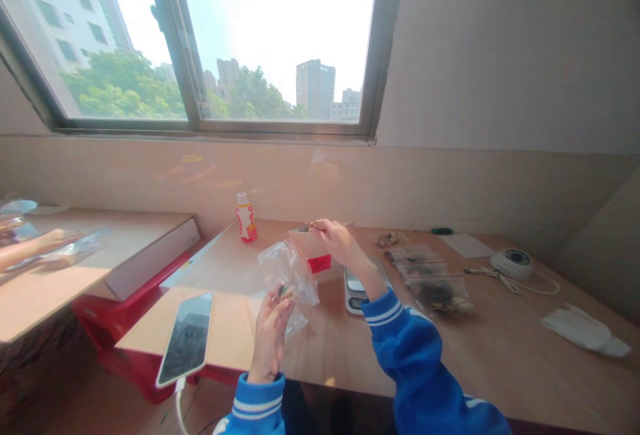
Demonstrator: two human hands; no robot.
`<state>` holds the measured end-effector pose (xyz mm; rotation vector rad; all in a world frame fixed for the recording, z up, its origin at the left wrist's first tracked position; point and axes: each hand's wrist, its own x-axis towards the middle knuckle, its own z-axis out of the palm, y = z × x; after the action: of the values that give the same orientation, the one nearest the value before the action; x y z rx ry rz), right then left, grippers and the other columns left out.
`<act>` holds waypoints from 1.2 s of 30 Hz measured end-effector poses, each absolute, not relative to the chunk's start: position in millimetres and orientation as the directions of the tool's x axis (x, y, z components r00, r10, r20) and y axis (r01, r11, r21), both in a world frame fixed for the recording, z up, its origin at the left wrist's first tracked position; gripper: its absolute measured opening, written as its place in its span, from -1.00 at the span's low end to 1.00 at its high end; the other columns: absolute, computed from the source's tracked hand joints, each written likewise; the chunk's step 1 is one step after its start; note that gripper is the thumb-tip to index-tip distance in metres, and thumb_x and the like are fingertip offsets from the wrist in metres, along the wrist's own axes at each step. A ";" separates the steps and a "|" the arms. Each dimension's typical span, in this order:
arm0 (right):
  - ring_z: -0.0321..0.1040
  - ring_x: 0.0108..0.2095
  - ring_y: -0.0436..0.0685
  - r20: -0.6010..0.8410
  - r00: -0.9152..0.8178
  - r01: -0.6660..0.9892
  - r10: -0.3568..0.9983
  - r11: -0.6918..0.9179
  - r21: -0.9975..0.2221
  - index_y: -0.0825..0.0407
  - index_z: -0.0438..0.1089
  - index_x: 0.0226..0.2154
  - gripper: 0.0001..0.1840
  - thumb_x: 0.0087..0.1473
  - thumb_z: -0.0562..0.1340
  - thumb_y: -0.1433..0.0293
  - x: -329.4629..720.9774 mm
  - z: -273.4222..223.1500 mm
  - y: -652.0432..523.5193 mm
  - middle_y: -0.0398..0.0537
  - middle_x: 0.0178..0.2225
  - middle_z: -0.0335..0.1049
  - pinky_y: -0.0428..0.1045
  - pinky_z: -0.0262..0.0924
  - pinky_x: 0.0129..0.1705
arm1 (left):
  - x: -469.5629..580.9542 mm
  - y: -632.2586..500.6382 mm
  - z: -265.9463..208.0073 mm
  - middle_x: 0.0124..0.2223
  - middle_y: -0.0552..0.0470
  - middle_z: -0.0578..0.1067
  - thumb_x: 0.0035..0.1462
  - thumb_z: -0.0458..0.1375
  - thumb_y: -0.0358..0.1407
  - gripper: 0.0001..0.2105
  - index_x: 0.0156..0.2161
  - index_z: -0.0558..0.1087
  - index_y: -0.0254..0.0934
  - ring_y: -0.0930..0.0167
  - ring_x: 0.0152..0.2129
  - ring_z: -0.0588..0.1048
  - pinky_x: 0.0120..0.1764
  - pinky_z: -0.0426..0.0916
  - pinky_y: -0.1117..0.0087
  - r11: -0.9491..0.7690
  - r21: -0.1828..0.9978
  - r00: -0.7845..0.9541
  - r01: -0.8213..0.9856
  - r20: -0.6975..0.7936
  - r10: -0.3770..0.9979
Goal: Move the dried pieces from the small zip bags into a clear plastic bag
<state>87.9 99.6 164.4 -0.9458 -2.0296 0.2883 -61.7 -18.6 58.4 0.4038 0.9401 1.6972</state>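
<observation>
Box (324,264) is sitting just below the right hand (340,243), fingers pinching a small item; farther off, the left hand (270,320) is gripping a brownish piece (287,292).

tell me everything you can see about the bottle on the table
The bottle is waisted and looks like plastic, with a white cap, a yellowish band below it and a white and red body; its print is too blurred to read. It stands upright toward the far side of the table, left of the box, apart from it.
</observation>
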 end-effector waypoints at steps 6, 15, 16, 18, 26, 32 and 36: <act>0.40 -0.30 0.12 0.535 -0.267 0.499 0.801 0.590 -0.634 0.01 0.26 -0.13 -0.76 0.16 0.12 0.26 88.2 165.5 95.3 -0.04 -0.31 0.46 -0.01 0.24 -0.27 | -58.5 -18.9 59.7 -0.14 -0.06 0.56 -0.05 0.19 -0.53 -0.68 -0.12 0.42 -0.31 0.40 -0.16 0.53 0.05 0.33 0.32 -0.075 0.751 -0.317 -0.656 -0.184 0.930; 0.35 -0.44 0.03 0.566 -0.196 0.436 0.801 0.588 -0.681 0.02 0.25 -0.19 -0.74 0.08 0.17 0.24 90.0 162.7 97.0 -0.08 -0.32 0.43 -0.05 0.22 -0.38 | -58.1 -18.1 59.7 -0.17 -0.05 0.57 -0.06 0.19 -0.54 -0.68 -0.13 0.41 -0.30 0.41 -0.18 0.53 0.03 0.34 0.35 -0.068 0.744 -0.312 -0.664 -0.193 0.930; 0.35 -0.44 0.03 0.564 -0.191 0.431 0.804 0.585 -0.688 0.02 0.25 -0.17 -0.72 0.07 0.18 0.24 90.5 162.9 96.3 -0.08 -0.32 0.43 -0.05 0.21 -0.38 | -57.3 -18.1 59.9 -0.18 -0.05 0.57 -0.07 0.20 -0.54 -0.68 -0.14 0.41 -0.30 0.40 -0.18 0.54 0.03 0.34 0.35 -0.068 0.745 -0.315 -0.663 -0.195 0.929; 0.34 -0.46 0.03 0.559 -0.175 0.410 0.810 0.577 -0.707 0.03 0.24 -0.14 -0.67 0.05 0.20 0.23 91.5 164.2 93.9 -0.09 -0.32 0.42 -0.05 0.21 -0.39 | -55.7 -17.8 59.9 -0.18 -0.05 0.57 -0.08 0.20 -0.53 -0.67 -0.14 0.41 -0.30 0.39 -0.19 0.54 0.02 0.35 0.33 -0.067 0.747 -0.317 -0.661 -0.197 0.927; 0.29 -0.44 0.02 0.542 -0.191 0.367 0.819 0.571 -0.734 0.03 0.25 -0.14 -0.67 0.04 0.20 0.24 94.9 169.1 81.8 -0.10 -0.30 0.39 -0.04 0.21 -0.35 | -54.7 -18.3 59.4 -0.18 -0.03 0.56 -0.08 0.22 -0.51 -0.67 -0.13 0.42 -0.30 0.39 -0.21 0.53 0.00 0.35 0.34 -0.062 0.754 -0.306 -0.654 -0.190 0.933; 0.30 -0.17 0.13 0.659 -0.127 0.402 0.742 0.646 -0.649 0.03 0.29 -0.16 -0.77 0.08 0.14 0.36 92.6 166.6 74.7 0.04 -0.11 0.33 0.06 0.22 -0.10 | -54.7 -20.7 59.2 -0.14 -0.04 0.57 -0.13 0.29 -0.43 -0.61 -0.10 0.43 -0.29 0.37 -0.16 0.52 -0.02 0.35 0.36 -0.072 0.775 -0.284 -0.627 -0.141 0.948; 0.24 -0.04 0.18 0.748 -0.036 0.399 0.662 0.696 -0.597 0.03 0.33 -0.23 -0.79 0.04 0.10 0.49 98.4 164.2 64.8 0.07 -0.11 0.32 0.11 0.17 0.00 | -54.4 -20.6 58.1 -0.11 -0.04 0.57 -0.18 0.35 -0.36 -0.53 -0.08 0.44 -0.29 0.36 -0.13 0.51 -0.04 0.35 0.40 -0.070 0.791 -0.243 -0.608 -0.101 0.965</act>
<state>98.4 64.8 164.2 -0.8708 -1.6582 0.2621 -54.4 -20.6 58.1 0.5560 0.8862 1.6259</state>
